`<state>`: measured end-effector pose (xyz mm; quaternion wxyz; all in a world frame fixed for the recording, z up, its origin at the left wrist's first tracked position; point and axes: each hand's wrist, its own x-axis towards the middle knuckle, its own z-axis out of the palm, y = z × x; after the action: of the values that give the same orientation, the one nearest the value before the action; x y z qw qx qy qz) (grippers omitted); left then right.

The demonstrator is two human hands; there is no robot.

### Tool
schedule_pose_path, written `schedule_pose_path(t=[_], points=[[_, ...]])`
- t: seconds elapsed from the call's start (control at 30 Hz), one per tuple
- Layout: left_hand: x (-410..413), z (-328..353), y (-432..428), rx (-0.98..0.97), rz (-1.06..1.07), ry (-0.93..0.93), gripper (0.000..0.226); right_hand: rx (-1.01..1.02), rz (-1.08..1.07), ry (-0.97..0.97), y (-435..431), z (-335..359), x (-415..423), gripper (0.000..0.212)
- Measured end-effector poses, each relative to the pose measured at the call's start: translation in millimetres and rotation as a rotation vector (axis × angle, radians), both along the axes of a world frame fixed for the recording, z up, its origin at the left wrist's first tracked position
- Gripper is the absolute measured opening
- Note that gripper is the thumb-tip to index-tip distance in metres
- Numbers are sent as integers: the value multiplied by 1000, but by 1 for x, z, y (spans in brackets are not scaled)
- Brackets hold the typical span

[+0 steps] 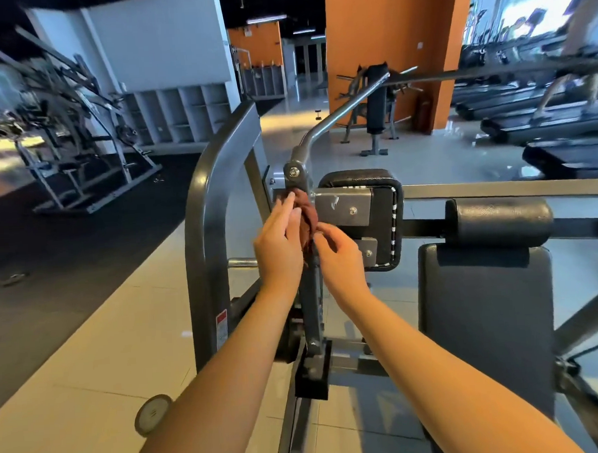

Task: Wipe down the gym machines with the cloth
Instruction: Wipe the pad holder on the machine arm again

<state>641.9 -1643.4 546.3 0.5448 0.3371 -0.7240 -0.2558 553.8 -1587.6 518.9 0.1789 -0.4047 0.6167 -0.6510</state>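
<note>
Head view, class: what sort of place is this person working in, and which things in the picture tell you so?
A gym, probably a commercial one: a row of treadmills on the right, a padded weight machine in front with a cloth on it, and a steel-framed machine at left.

both hands (308, 246) hold a reddish-brown cloth (306, 215) against the grey machine's upright post (311, 304).

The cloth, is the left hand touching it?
Touching. The head view shows the left hand with its straight fingers laid flat against the reddish-brown cloth, with no gap between them.
</note>
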Motion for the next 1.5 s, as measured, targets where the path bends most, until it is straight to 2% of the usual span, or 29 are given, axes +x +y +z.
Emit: schedule_pose_path(t=[0.07, 0.13, 0.23, 0.43, 0.53, 0.63, 0.77, 0.87, 1.0, 1.1, 1.2, 1.3, 1.43, 1.5], points=[[0, -9, -2, -77, -72, -126, 42, -12, -41, -51, -2, 1, 4, 25], [5, -27, -4, -27, -139, -203, 45, 20, -80, -84, -2, -2, 5, 27], [15, -40, -9, 85, -197, -178, 43, 40, -85, -120, 0, -8, 10, 25], [32, -13, -27, -76, -168, -205, 38, -27, -137, -118, 4, 8, 23, 19], [28, -5, -37, -104, -203, -184, 38, -30, -150, -97, 4, 13, 28, 24], [31, -27, -31, -12, -308, -213, 36, -25, -169, -99, 2, 13, 34, 27], [42, -57, -35, 41, -297, -305, 38, 1, -201, -93, -1, 10, 40, 26], [41, -38, -42, 18, -325, -229, 35, 25, -238, -66, -2, 11, 44, 24], [35, -12, -50, -142, -335, -218, 38, 33, -326, -44, -10, 12, 49, 21], [41, -33, -52, -88, -453, -251, 40, 34, -372, -61, -17, 4, 52, 19], [48, -51, -58, -68, -474, -294, 39, 38, -420, -104, -22, 0, 56, 21], [47, -34, -62, -84, -490, -246, 35, 64, -457, -103, -25, 3, 60, 22], [39, -5, -67, -199, -461, -174, 34, 76, -514, -96, -31, 6, 65, 27], [40, -10, -65, -142, -526, -192, 35, 67, -545, -98, -33, 8, 67, 27]])
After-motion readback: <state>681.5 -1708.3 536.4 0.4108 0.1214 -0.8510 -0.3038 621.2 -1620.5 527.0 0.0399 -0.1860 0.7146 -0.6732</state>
